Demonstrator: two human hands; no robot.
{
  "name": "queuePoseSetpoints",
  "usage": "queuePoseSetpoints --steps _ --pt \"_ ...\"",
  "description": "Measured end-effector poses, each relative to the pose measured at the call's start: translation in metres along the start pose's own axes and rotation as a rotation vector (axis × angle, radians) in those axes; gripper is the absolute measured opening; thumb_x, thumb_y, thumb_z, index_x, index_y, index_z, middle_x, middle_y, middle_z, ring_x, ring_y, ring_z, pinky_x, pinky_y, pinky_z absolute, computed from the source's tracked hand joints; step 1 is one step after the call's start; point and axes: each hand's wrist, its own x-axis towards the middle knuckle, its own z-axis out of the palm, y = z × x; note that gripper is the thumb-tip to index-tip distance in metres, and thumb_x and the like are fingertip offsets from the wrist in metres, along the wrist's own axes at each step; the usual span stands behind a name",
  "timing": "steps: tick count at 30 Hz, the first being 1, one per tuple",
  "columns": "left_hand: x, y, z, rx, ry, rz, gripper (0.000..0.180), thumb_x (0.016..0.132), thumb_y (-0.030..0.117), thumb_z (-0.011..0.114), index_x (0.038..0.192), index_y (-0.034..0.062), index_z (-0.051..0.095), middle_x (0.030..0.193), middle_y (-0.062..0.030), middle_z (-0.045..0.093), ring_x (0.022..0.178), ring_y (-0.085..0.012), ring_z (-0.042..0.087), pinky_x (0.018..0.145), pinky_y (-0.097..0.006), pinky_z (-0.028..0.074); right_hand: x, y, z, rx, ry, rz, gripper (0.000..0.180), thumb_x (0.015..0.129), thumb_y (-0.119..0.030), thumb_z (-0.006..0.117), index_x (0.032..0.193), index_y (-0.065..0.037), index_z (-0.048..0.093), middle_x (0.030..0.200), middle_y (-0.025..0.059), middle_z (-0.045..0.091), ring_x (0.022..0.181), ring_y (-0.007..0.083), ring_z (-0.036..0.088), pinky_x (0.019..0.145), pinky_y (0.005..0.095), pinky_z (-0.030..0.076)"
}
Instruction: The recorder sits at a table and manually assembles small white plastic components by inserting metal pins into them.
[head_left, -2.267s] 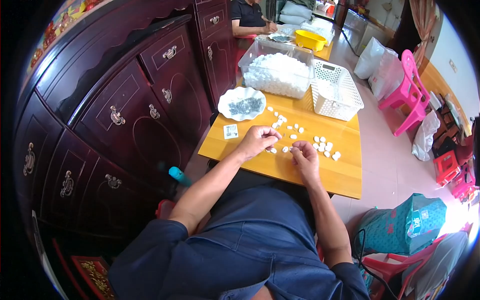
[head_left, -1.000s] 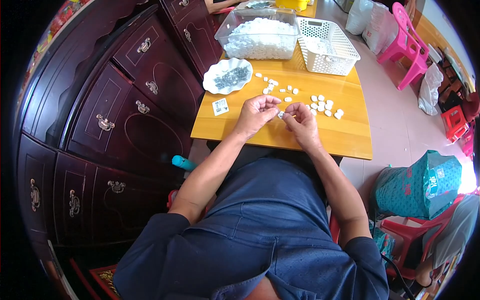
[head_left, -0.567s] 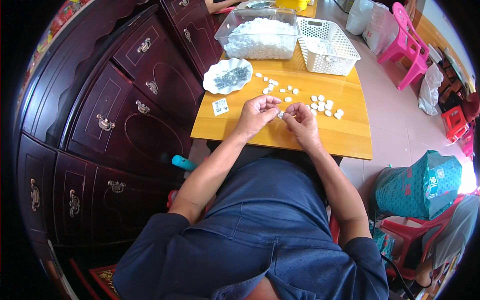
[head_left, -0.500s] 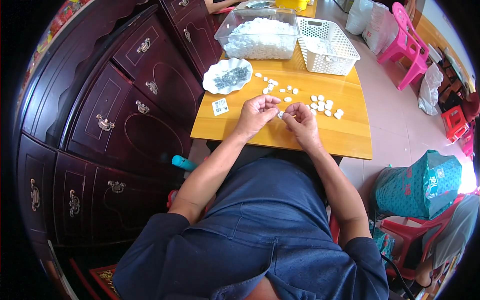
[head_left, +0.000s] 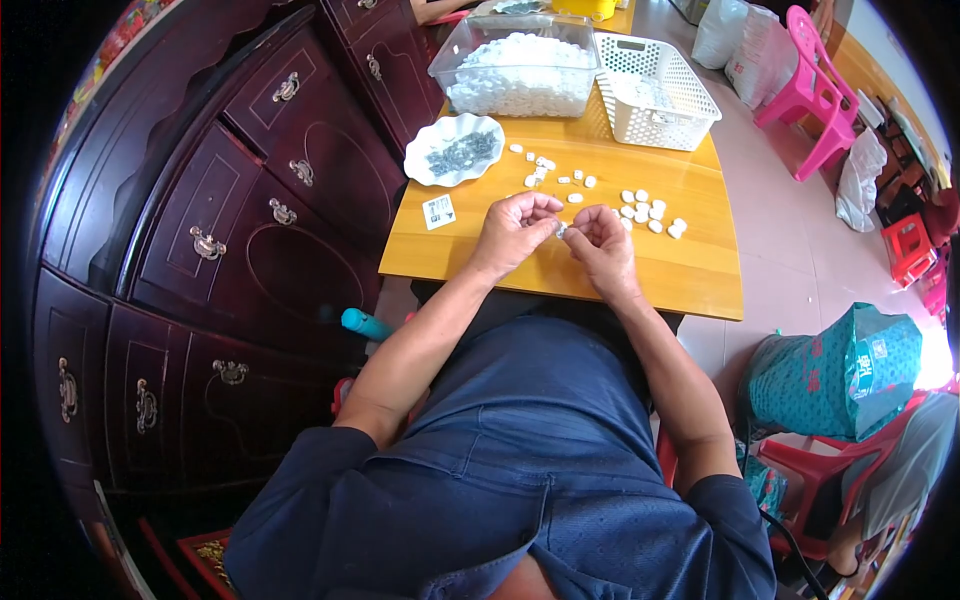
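Both bare forearms reach up from the lower part of the view and angle inward, so that the left hand and the right hand meet just above the near half of a glossy yellow-brown wooden table. The left hand is bent at the wrist, its fingers curled over and pointing right, with its thumb stretched below them; a gap shows between the index finger and the thumb. The right hand leans left, fingers curled, its thumb and index finger pinching a small white plastic piece with dark marks. That piece sits right between the two hands, at the tip of the left thumb and at the ends of the right thumb and index finger; whether the left fingers also clamp it cannot be told, as they partly hide it. Beyond the hands lie scattered small rounded white plastic pieces, with a looser cluster of white oval pieces just past the right hand's knuckles. A scalloped white dish of dark grey bits stands farther off to the left.
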Motion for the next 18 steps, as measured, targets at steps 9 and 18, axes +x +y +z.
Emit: queuePoseSetpoints --steps 9,18 --pt "0.0 0.0 0.01 0.025 0.05 0.053 0.019 0.091 -0.003 0.066 0.109 -0.0012 0.068 0.091 -0.002 0.068 0.079 -0.0052 0.062 0.072 -0.02 0.052 -0.004 -0.002 0.005 0.106 0.103 -0.03 0.021 0.086 0.003 0.069 0.09 -0.007 0.052 0.076 -0.0022 0.057 0.066 0.0044 0.055 0.059 0.0202 0.046" --pt "-0.005 0.005 0.007 -0.024 0.048 -0.036 0.029 0.093 0.0 0.058 0.122 -0.0007 0.064 0.089 0.0002 0.063 0.074 -0.006 0.058 0.068 -0.021 0.05 0.005 0.021 0.011 0.11 0.083 -0.065 0.019 0.086 0.0 0.071 0.09 -0.007 0.053 0.075 -0.0011 0.058 0.063 0.0055 0.056 0.055 0.0215 0.046"
